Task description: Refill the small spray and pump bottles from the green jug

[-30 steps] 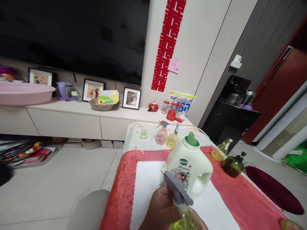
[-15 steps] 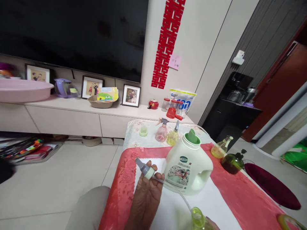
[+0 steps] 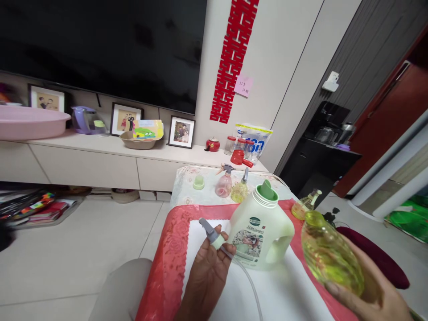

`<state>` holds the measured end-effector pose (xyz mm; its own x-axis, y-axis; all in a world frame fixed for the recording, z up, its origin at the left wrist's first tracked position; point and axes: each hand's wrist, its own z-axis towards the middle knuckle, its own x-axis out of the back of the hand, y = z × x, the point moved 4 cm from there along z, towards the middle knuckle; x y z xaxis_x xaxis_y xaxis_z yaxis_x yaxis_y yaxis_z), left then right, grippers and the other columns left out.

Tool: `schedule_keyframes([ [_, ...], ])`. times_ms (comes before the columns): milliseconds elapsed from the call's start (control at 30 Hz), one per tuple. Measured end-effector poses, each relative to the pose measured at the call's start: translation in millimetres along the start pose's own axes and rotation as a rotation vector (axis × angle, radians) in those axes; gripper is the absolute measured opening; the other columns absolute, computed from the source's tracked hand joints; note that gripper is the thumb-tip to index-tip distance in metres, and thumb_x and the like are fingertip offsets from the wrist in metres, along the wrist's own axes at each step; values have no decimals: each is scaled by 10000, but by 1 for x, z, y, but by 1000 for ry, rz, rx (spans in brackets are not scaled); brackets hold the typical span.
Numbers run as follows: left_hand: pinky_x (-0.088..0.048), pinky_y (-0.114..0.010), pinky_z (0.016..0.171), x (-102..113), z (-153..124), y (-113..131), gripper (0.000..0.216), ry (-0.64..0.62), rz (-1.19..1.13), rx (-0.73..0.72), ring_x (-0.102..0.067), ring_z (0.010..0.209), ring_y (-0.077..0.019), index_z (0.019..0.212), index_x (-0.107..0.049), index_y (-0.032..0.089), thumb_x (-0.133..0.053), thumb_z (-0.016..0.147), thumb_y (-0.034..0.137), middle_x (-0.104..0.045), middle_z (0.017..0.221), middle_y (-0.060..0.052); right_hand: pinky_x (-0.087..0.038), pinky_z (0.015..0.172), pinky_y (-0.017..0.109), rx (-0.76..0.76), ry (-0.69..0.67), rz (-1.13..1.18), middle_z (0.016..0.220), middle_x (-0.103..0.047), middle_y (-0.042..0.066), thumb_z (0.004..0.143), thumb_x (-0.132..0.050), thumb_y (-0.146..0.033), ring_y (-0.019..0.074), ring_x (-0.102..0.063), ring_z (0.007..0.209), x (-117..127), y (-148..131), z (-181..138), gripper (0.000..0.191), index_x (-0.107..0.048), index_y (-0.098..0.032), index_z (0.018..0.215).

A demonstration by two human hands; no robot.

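Red cloth (image 3: 171, 258) covers the near part of the bench (image 3: 182, 194), a white mat (image 3: 284, 292) lies over its middle, and on that mat stands a pale green jug (image 3: 280, 223), upright, a darker green spout (image 3: 266, 191) showing in its uncapped mouth. To the right of the jug and nearer the wearer, the right hand (image 3: 371, 285) has its grip wrapped around a yellow bottle (image 3: 329, 252), raised and tilted, its long axis running from a base at the lower right up to a bare neck that leans toward the jug. Behind the jug and to its left, a pink spray bottle (image 3: 224, 185) and a yellow spray bottle (image 3: 239, 191) stand side by side. Before the jug's left side, the left hand (image 3: 209, 269) is turned palm up, its grip pinching a grey sprayer head (image 3: 211, 232) that slants from its grey end at upper left to a pale collar at lower right. Collar and bare neck thus sit on opposite sides of the jug, well apart, the right hand being the nearer to the bottle. From the collar a clear tube (image 3: 250, 281) curves past the jug's front, its far end out of view. Beyond the jug, at far left, rests a green cap (image 3: 198, 182).
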<state>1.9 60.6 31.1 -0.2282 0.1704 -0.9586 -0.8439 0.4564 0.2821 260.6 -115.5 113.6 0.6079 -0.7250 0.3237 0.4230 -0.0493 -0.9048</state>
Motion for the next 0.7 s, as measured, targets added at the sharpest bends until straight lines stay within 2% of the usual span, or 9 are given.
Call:
schedule_keyframes([
  [33,-541,-343,959,0,0,0,337,2,-3,3,-677,867,-153,1113,-748,225,-831,789,267,-716,1068,-59,-610,766,193,70,0,-81,1434,-548,87,529,-925,-457,332,-614,1219,1,-15,12,1059,-506,-271,1483],
  [133,-539,-331,961,-1,1,-1,338,1,-17,17,-674,875,-152,1122,-749,220,-826,794,254,-718,1069,-60,-608,814,221,202,-47,-232,1370,-599,89,617,-881,-523,286,-668,1124,-3,-54,41,995,-487,-262,1493],
  [267,-540,-347,960,1,1,-3,312,5,-31,32,-670,878,-164,1100,-756,210,-822,796,247,-718,1055,-68,-514,1023,289,454,-39,-522,1413,-559,66,754,-777,-606,257,-598,1226,-15,-94,57,861,-475,-278,1491],
  [367,-540,-351,961,2,1,-4,319,1,-41,36,-672,879,-162,1115,-754,211,-815,804,246,-715,1058,-68,-487,1020,305,600,-76,-687,1395,-555,55,853,-678,-629,233,-586,1207,-23,-109,63,745,-466,-285,1480],
  [500,-560,-305,914,-3,2,-4,366,-8,-82,62,-688,852,-145,1086,-773,207,-878,737,248,-732,1022,-54,-533,914,304,767,-124,-772,1350,-566,19,858,-634,-684,217,-606,1135,-28,-125,71,711,-473,-330,1453],
  [700,-584,-279,871,-10,0,-4,424,32,-107,78,-711,812,-144,1039,-798,199,-940,645,263,-757,955,-37,-556,909,342,841,-195,-884,1336,-558,18,896,-595,-650,220,-609,1129,-29,-145,79,669,-439,-353,1475],
])
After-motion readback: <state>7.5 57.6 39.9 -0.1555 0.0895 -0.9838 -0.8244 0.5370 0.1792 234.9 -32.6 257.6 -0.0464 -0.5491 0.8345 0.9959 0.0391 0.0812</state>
